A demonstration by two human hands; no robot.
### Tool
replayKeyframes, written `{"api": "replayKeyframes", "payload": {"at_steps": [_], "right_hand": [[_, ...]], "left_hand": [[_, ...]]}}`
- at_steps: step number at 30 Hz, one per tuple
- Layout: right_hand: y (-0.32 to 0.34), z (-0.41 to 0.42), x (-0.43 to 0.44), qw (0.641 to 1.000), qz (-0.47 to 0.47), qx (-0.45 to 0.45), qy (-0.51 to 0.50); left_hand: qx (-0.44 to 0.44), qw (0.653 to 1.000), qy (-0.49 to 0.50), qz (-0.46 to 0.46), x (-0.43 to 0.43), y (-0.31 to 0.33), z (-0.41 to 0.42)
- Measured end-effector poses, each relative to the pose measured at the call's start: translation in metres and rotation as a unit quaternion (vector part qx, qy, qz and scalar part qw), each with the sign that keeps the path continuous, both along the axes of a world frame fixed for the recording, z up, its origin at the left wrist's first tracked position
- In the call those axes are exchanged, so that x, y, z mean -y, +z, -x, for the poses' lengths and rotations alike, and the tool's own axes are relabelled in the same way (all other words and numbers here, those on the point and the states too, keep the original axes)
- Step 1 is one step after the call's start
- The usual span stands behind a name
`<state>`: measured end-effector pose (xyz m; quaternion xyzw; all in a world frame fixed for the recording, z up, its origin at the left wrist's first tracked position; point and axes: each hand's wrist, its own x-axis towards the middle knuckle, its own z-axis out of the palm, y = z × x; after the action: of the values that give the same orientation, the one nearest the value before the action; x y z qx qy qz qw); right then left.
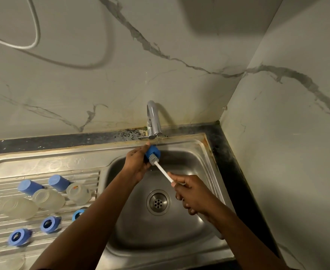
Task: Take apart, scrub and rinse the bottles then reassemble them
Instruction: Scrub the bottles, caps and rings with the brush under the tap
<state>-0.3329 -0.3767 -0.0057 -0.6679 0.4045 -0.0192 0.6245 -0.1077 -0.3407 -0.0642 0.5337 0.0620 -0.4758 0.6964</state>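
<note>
My left hand (136, 164) grips a blue bottle cap (154, 151) over the sink basin (191, 160), just under the tap's spout. My right hand (191, 193) holds the white handle of a bottle brush (161, 168), whose grey bristle head sits at the cap's open end. On the draining board (8, 252) lie three clear bottle bodies (48, 197), two more blue caps (30, 187) and three blue collar rings (50, 224).
A chrome tap (153, 119) stands at the sink's back edge, with a thin trickle of water beside the cap. The drain (158, 202) sits in the basin's middle. Marble walls close the back and right. A grey cable (34, 26) loops on the wall.
</note>
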Motion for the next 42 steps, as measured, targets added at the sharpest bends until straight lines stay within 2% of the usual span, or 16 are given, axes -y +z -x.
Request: {"api": "replayKeyframes", "payload": {"at_steps": [2,4,11,16,21,26,30,42], "right_hand": [[0.006,0.003,0.004,0.998,-0.066,0.015,-0.021],[0.01,0.009,0.006,0.998,-0.059,0.014,-0.019],[0.016,0.027,0.016,0.998,0.036,0.03,-0.036],[0.005,0.016,0.014,0.977,0.212,0.004,-0.001],[0.005,-0.012,0.005,0.963,0.268,-0.011,0.002],[0.009,-0.028,0.009,0.967,0.256,-0.006,0.004],[0.01,-0.014,-0.005,0.968,0.25,-0.005,0.011],[0.006,-0.02,0.007,0.968,0.248,0.005,-0.04]], "left_hand": [[0.001,1.0,-0.009,0.016,0.0,0.001,-0.003],[-0.007,1.0,-0.002,0.026,0.002,0.003,-0.004],[-0.022,0.999,0.022,0.014,0.006,0.004,-0.005],[-0.033,0.998,-0.019,0.048,0.01,0.012,0.003],[-0.036,0.998,-0.005,0.056,0.012,0.017,0.009],[-0.045,0.997,0.003,0.058,0.008,0.017,0.01],[-0.04,0.997,0.045,0.051,0.006,0.016,0.0],[-0.076,0.994,-0.008,0.083,0.012,0.031,0.015]]}}
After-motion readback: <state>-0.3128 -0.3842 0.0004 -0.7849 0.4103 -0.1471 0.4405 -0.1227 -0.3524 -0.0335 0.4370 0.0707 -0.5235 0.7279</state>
